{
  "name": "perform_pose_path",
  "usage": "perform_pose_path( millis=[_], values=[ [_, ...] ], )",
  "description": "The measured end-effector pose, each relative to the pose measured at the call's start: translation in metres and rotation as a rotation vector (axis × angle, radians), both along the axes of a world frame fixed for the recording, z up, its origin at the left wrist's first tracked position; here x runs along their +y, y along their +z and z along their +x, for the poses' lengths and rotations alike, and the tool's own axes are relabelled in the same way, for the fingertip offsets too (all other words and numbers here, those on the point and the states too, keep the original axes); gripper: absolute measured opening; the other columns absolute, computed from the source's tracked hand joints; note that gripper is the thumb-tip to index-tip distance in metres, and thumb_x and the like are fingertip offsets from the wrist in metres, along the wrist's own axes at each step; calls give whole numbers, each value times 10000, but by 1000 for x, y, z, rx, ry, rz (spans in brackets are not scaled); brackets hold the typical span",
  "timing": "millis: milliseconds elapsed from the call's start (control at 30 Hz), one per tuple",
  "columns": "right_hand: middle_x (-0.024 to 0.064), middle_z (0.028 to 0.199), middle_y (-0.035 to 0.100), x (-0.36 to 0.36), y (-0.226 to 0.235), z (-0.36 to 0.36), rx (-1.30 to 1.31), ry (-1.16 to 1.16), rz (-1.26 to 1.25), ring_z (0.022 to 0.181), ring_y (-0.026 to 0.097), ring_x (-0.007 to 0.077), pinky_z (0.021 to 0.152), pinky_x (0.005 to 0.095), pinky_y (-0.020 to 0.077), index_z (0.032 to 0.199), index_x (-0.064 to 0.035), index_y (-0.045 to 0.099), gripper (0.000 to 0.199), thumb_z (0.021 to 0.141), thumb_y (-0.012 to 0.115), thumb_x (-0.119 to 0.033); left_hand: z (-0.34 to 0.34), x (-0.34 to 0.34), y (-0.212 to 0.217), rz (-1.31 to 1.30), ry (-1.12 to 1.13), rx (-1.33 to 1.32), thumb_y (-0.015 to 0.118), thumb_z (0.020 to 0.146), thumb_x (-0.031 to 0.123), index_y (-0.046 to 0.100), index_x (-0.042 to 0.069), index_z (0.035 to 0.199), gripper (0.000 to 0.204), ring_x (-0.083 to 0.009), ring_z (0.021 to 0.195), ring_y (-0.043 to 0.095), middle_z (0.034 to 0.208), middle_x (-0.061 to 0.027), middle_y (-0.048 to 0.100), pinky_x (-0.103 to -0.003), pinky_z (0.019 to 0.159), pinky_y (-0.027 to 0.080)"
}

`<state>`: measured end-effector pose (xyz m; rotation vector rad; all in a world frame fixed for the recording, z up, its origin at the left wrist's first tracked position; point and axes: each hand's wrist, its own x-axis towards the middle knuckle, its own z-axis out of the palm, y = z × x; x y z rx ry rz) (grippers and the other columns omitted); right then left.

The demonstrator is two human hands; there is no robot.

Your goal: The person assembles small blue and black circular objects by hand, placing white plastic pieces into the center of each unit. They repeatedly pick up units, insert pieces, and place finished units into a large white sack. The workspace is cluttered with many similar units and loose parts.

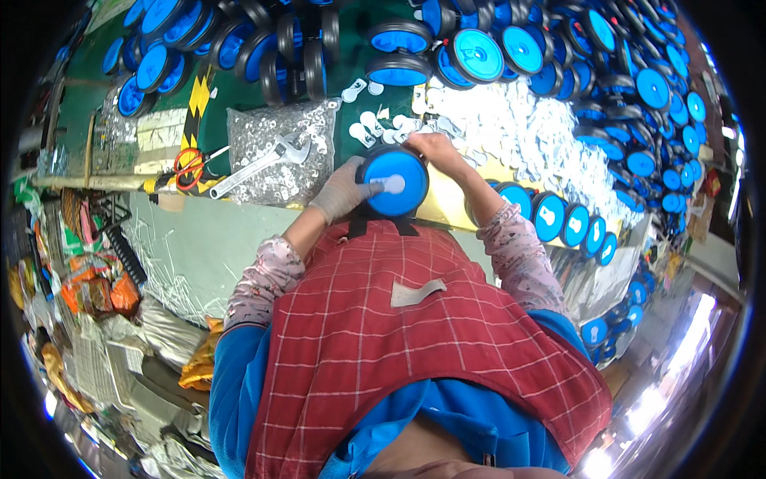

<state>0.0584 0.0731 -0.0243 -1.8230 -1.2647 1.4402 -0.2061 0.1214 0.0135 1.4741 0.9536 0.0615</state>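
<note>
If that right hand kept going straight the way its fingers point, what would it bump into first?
Probably the small grey-and-white pieces on the green table, just past the right hand's fingertips; its height above them is unclear.

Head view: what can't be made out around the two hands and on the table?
All in the head view:
Left hand: some fingers, hidden behind the blue wheel.
Blue wheel: its far side, turned from the camera.
Right hand: whether its fingertips pinch anything; too small.
White heap: single pieces, washed out by glare.
Topmost wheels: cut off by the upper edge.
</note>
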Motion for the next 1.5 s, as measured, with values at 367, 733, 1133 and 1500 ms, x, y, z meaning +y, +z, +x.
perform_pose_path(
  millis=[367, 733, 1133, 1500],
  values=[
    [110, 1051, 672, 40, -63, 38, -566, 246, 764, 992, 630, 311, 860, 384, 521, 1056, -86, 701, 288, 803, 584, -14, -28, -68, -113, 1054, -513, 299, 498, 877, 182, 650, 139, 1190, 351, -288, 1276, 521, 1284, -122, 610, -463, 1097, 409],
    [117, 995, 621, -45, 64, -18, -171, 313, 528, 874, 627, 292, 754, 357, 515, 1165, -139, 679, 378, 795, 754, -112, -14, -54, -24, 573, 185, 65, 608, 940, 291, 499, 31, 1341, 490, -415, 1073, 580, 1175, -249, 588, -442, 932, 467],
    [101, 1044, 644, -79, 62, -83, -576, 45, 626, 971, 601, 303, 852, 395, 514, 1102, -104, 680, 310, 798, 729, -74, -9, 0, -70, 45, 8, -149, 569, 977, 372, 543, -6, 1264, 475, -280, 1061, 611, 1148, -182, 636, -375, 916, 487],
    [170, 1240, 571, -45, 38, -91, -470, -284, 191, 1143, 540, 403, 987, 469, 461, 1257, -158, 602, 710, 615, 886, -262, 1, 3, -42, 29, -73, -97, 653, 932, 349, 463, -24, 1326, 575, -291, 1111, 610, 1196, -218, 619, -381, 970, 473]
  ],
)
